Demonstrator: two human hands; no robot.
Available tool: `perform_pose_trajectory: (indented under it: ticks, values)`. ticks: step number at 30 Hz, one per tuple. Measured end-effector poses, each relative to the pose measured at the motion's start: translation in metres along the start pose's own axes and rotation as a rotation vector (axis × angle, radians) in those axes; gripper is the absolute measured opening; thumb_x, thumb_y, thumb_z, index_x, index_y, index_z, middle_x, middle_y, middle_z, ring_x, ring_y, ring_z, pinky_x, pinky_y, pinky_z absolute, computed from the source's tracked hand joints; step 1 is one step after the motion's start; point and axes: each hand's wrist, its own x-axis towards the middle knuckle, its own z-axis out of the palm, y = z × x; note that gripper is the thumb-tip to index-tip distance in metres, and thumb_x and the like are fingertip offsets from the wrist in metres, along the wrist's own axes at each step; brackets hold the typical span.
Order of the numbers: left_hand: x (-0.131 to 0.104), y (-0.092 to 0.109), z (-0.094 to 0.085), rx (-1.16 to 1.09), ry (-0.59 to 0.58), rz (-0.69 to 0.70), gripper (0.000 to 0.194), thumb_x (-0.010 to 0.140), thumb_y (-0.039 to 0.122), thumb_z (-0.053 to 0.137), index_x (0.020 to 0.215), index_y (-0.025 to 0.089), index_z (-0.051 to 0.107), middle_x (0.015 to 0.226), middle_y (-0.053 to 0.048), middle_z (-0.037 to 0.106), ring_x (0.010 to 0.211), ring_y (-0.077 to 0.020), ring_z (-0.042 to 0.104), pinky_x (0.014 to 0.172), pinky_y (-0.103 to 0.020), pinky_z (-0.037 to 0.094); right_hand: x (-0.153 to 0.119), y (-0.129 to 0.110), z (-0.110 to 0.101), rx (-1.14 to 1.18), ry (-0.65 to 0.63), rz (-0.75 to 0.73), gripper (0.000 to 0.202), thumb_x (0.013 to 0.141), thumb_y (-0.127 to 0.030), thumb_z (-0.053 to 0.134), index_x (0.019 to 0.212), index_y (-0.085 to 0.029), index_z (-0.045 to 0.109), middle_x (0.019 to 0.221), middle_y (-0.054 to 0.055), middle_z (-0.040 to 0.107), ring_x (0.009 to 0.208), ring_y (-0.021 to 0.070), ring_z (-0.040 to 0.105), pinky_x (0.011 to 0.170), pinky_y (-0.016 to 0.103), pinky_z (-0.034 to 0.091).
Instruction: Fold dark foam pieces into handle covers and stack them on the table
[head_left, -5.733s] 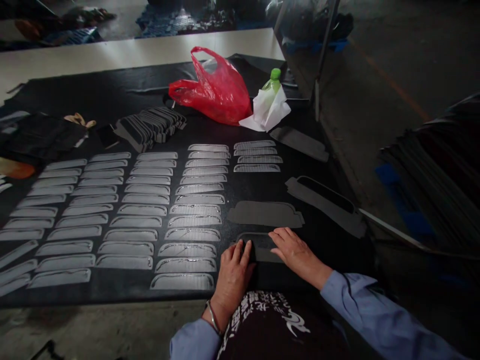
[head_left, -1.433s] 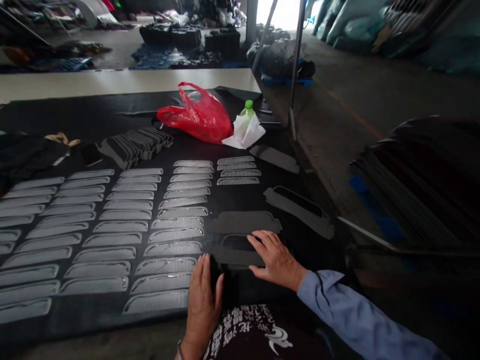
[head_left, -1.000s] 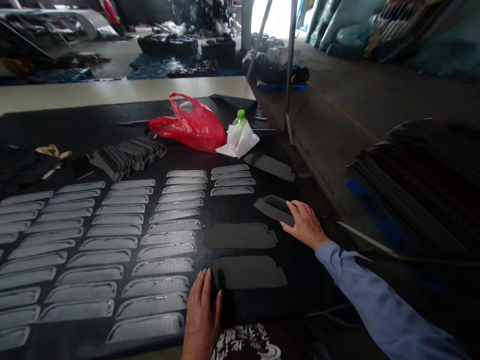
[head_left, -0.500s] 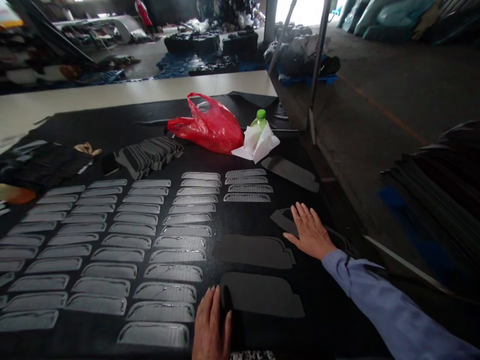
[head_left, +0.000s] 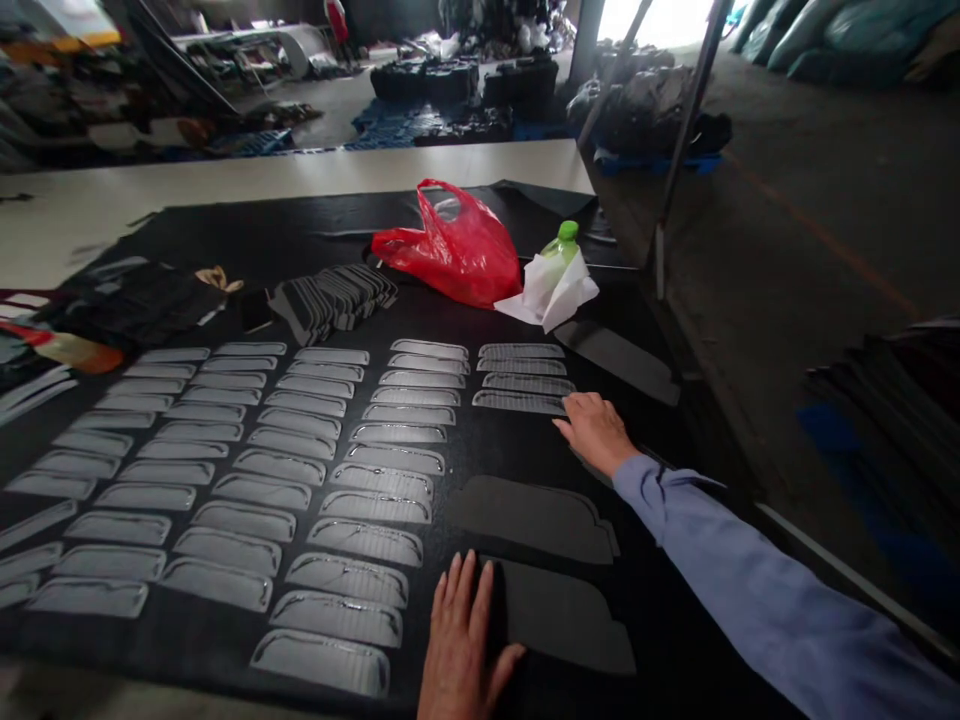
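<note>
The left hand (head_left: 459, 640), well apart from right hand (head_left: 598, 430), perhaps touches near panel's (head_left: 566, 617) edge.

Red plastic bag (head_left: 469, 252) beside a green-capped bottle (head_left: 566, 240) partly wrapped in white paper (head_left: 551, 292).

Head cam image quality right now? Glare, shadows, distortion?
Head view: doorway blown out; glare on the strips and red bag; dark shadow beside left hand; stack at right nearly lost in darkness; wide-angle stretch toward the edges.
</note>
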Motion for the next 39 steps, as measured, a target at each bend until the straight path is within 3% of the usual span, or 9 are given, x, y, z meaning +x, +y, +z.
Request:
perform_pose_trajectory:
  ticks: [3, 7, 11, 17, 27, 33, 39]
  values:
    - [0.003, -0.001, 0.007, -0.017, -0.005, -0.008, 0.078, 0.073, 0.03, 0.063, 0.141, 0.018, 0.026, 0.145, -0.012, 0.034, 0.134, -0.0322, 0.027, 0.098, -0.047, 0.041, 0.01, 0.001, 0.006, -0.055, -0.04, 0.049, 0.028, 0.087, -0.036, 0.052, 0.101, -0.012, 0.059, 0.101, 0.013, 0.058, 0.095, 0.0264, 0.048, 0.074, 0.034, 0.036]
    - [-0.002, -0.003, 0.01, -0.032, -0.009, -0.003, 0.077, 0.074, 0.031, 0.064, 0.141, 0.017, 0.028, 0.144, -0.013, 0.035, 0.135, -0.0334, 0.024, 0.097, -0.048, 0.042, 0.007, 0.002, 0.008, -0.09, -0.039, 0.007, 0.027, 0.087, -0.039, 0.053, 0.094, -0.014, 0.06, 0.099, 0.013, 0.057, 0.095, 0.0258, 0.047, 0.073, 0.034, 0.035]
    - [-0.012, -0.006, 0.007, -0.025, -0.012, 0.021, 0.075, 0.075, 0.032, 0.064, 0.14, 0.016, 0.03, 0.142, -0.015, 0.037, 0.135, -0.0337, 0.024, 0.096, -0.047, 0.043, 0.01, 0.0, 0.006, -0.09, -0.05, -0.021, 0.032, 0.084, -0.044, 0.056, 0.097, -0.015, 0.06, 0.098, 0.012, 0.057, 0.095, 0.0259, 0.048, 0.074, 0.035, 0.036]
    - [-0.015, -0.006, 0.0, -0.023, -0.018, 0.035, 0.075, 0.076, 0.037, 0.064, 0.139, 0.014, 0.031, 0.141, -0.018, 0.038, 0.133, -0.0346, 0.028, 0.094, -0.048, 0.045, 0.022, -0.001, 0.007, -0.045, -0.12, -0.047, 0.025, 0.084, -0.038, 0.058, 0.095, -0.016, 0.063, 0.101, 0.012, 0.058, 0.097, 0.0262, 0.049, 0.078, 0.035, 0.037]
    - [-0.01, -0.008, -0.004, -0.011, 0.177, 0.02, 0.056, 0.084, 0.032, 0.052, 0.137, 0.02, 0.036, 0.133, -0.013, 0.047, 0.124, -0.0281, 0.04, 0.091, -0.04, 0.046, 0.035, -0.009, -0.009, 0.01, -0.186, -0.056, 0.026, 0.079, -0.038, 0.061, 0.094, -0.017, 0.061, 0.1, 0.01, 0.061, 0.094, 0.0233, 0.054, 0.078, 0.033, 0.039]
    - [-0.015, -0.011, 0.017, -0.06, 0.334, 0.003, 0.052, 0.087, 0.032, 0.045, 0.138, 0.021, 0.034, 0.126, -0.013, 0.052, 0.117, -0.0274, 0.047, 0.086, -0.04, 0.048, 0.033, -0.017, -0.008, 0.037, -0.195, 0.0, 0.029, 0.077, -0.033, 0.067, 0.098, -0.015, 0.059, 0.105, 0.011, 0.06, 0.1, 0.0232, 0.055, 0.081, 0.032, 0.039]
    - [-0.026, -0.019, 0.029, -0.069, 0.377, -0.054, 0.053, 0.087, 0.032, 0.046, 0.138, 0.025, 0.033, 0.118, -0.012, 0.057, 0.109, -0.0275, 0.053, 0.084, -0.042, 0.049, 0.031, -0.016, -0.001, 0.074, -0.179, 0.057, 0.032, 0.079, -0.031, 0.066, 0.104, -0.015, 0.054, 0.105, 0.01, 0.06, 0.101, 0.0208, 0.055, 0.082, 0.03, 0.04]
